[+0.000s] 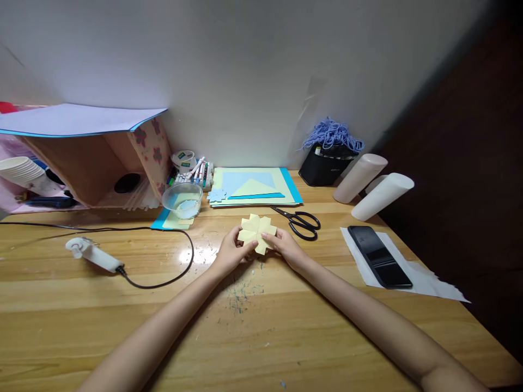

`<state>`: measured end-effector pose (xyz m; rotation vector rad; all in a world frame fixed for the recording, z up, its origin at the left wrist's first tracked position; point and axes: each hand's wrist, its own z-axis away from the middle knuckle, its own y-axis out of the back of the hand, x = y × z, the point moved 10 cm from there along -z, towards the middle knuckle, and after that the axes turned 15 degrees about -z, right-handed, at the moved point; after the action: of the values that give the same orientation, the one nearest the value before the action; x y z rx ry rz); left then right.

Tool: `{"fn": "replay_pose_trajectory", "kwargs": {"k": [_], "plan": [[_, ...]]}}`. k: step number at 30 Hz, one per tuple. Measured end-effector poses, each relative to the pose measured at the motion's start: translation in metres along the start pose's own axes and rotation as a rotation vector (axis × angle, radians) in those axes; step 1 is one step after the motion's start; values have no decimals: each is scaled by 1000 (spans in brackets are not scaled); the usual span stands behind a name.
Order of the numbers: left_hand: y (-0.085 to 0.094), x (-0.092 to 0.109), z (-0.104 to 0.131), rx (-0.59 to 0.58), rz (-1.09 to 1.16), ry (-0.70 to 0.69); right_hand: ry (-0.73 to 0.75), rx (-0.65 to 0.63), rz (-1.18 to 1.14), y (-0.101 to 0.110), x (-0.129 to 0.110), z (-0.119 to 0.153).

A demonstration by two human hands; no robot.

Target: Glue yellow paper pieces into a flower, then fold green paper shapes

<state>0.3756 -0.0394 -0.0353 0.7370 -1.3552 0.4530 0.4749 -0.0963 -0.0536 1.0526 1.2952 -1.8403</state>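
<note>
A pale yellow paper flower [255,226] with creased petals is held just above the wooden table, between both hands. My left hand [235,249] pinches its lower left side, thumb on top. On the right edge, my right hand [286,246] grips it the same way, thumb over a petal. The fingers beneath the paper are mostly hidden. Black-handled scissors [300,222] lie behind my right hand, blades pointing left. Farther back, a light blue paper flower [217,195] rests by a stack of yellow and blue paper sheets [292,185].
A glue gun [96,256] with a looping black cord lies left. Behind it stand a cardboard box [151,147], a clear bowl [182,198] and markers [200,171]. At right are a phone [379,256] on white tissue [433,280], two pale cylinders [382,196] and a black holder [324,169] with blue yarn.
</note>
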Motion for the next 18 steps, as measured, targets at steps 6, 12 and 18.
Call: {"fn": "replay_pose_trajectory", "kwargs": {"k": [6,12,18], "plan": [[23,-4,1,249,85,-57,-30,-24,27,-3,1,3],[28,-5,1,263,76,-39,-26,-96,84,-10,-2,3],[21,2,0,171,118,-47,-58,-102,40,-11,-2,5]]}}
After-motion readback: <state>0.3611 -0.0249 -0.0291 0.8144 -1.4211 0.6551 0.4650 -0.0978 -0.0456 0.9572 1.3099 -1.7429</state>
